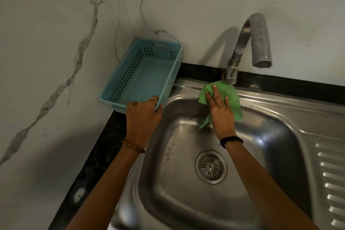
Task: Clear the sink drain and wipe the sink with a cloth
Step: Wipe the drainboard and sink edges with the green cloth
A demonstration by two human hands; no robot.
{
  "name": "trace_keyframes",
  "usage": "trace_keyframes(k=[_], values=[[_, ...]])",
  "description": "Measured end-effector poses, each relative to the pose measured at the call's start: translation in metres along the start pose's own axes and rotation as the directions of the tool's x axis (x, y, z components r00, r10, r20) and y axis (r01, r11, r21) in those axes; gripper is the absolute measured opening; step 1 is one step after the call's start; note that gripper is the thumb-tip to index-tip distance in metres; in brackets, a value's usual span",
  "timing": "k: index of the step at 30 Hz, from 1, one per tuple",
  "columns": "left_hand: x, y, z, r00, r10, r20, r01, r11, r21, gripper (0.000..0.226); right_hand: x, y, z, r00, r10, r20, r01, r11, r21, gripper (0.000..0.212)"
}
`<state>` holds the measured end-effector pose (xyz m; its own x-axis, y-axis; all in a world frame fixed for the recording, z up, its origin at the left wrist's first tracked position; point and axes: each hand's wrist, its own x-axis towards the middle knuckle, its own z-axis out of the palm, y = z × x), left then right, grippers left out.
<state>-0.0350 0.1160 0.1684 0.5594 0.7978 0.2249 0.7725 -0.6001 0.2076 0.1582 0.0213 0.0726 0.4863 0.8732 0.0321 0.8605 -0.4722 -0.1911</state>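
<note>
**Cloth flat on the sink's back rim, basin and drain lying toward the person**

The sink (186, 201) fills the lower right of the view, its basin bounded by a back rim under the faucet (242, 43) and a ribbed drainboard along its right side. The drain strainer (211, 166) sits in the basin floor, nearer the front than the back, and looks free of debris from here, so the wiping step appears to be the one in hand.

At the sink's back-left corner stands the blue basket (141, 73) on the dark countertop (104, 145). The left hand (143, 115) curls its fingers over the basket's near corner, gripping its rim.

The green cloth (229, 97) lies over the back rim, just below the faucet base, its lower edge hanging into the basin. The right hand (220, 110) presses on it with fingers straight and spread, not clenched.

From that hand, the unwiped basin and drain lie straight back toward the person, along the forearm's line. The right hand is plainly the nearer one for that stroke.
</note>
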Motion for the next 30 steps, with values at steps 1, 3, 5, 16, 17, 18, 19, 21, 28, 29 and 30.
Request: trace_keyframes(k=[1, 3, 5, 16, 17, 18, 19, 21, 28, 29, 30], values=[[-0.001, 0.000, 0.001, 1.000, -0.003, 0.002, 0.003, 1.000, 0.001, 0.019, -0.006, 0.009, -0.005, 0.999, 0.034, 0.004, -0.034, 0.999, 0.003, 0.082], [-0.001, 0.001, 0.003, 1.000, 0.006, -0.005, -0.006, 1.000, -0.026, 0.016, -0.018, 0.028, -0.014, 0.994, 0.110, 0.005, -0.110, 0.994, 0.026, 0.082], [-0.002, 0.000, 0.007, 1.000, -0.006, -0.030, 0.003, 0.996, -0.085, 0.021, -0.029, 0.045, -0.020, 0.980, 0.197, 0.015, -0.197, 0.978, 0.073, 0.079], [0.013, 0.063, 0.079, 0.925, 0.305, 0.227, -0.185, 0.883, -0.432, 0.077, -0.019, 0.044, -0.025, 0.848, 0.524, -0.082, -0.481, 0.825, 0.295, 0.065], [0.020, 0.064, 0.089, 0.920, 0.284, 0.270, -0.155, 0.896, -0.415, 0.080, -0.013, 0.031, -0.020, 0.870, 0.487, -0.081, -0.453, 0.852, 0.262, 0.067], [0.027, 0.063, 0.097, 0.916, 0.255, 0.310, -0.126, 0.916, -0.382, 0.083, -0.008, 0.018, -0.015, 0.892, 0.445, -0.078, -0.417, 0.877, 0.241, 0.068], [0.033, 0.060, 0.104, 0.912, 0.218, 0.347, -0.096, 0.936, -0.338, 0.085, -0.002, 0.005, -0.011, 0.916, 0.393, -0.075, -0.368, 0.901, 0.229, 0.068], [0.040, 0.048, 0.113, 0.911, 0.134, 0.391, -0.031, 0.966, -0.258, 0.090, 0.010, -0.023, -0.004, 0.968, 0.247, -0.045, -0.232, 0.948, 0.216, 0.066], [0.026, 0.027, 0.119, 0.953, 0.132, 0.273, -0.083, 0.979, -0.184, 0.087, 0.041, -0.061, 0.004, 0.986, -0.168, 0.009, 0.166, 0.980, 0.113, 0.066], [0.026, 0.028, 0.118, 0.952, 0.127, 0.277, -0.082, 0.982, -0.167, 0.091, 0.042, -0.056, 0.004, 0.981, -0.196, 0.008, 0.195, 0.977, 0.083, 0.065], [0.026, 0.028, 0.117, 0.950, 0.132, 0.283, -0.090, 0.984, -0.155, 0.095, 0.041, -0.051, 0.005, 0.978, -0.208, 0.002, 0.208, 0.976, 0.058, 0.062]])
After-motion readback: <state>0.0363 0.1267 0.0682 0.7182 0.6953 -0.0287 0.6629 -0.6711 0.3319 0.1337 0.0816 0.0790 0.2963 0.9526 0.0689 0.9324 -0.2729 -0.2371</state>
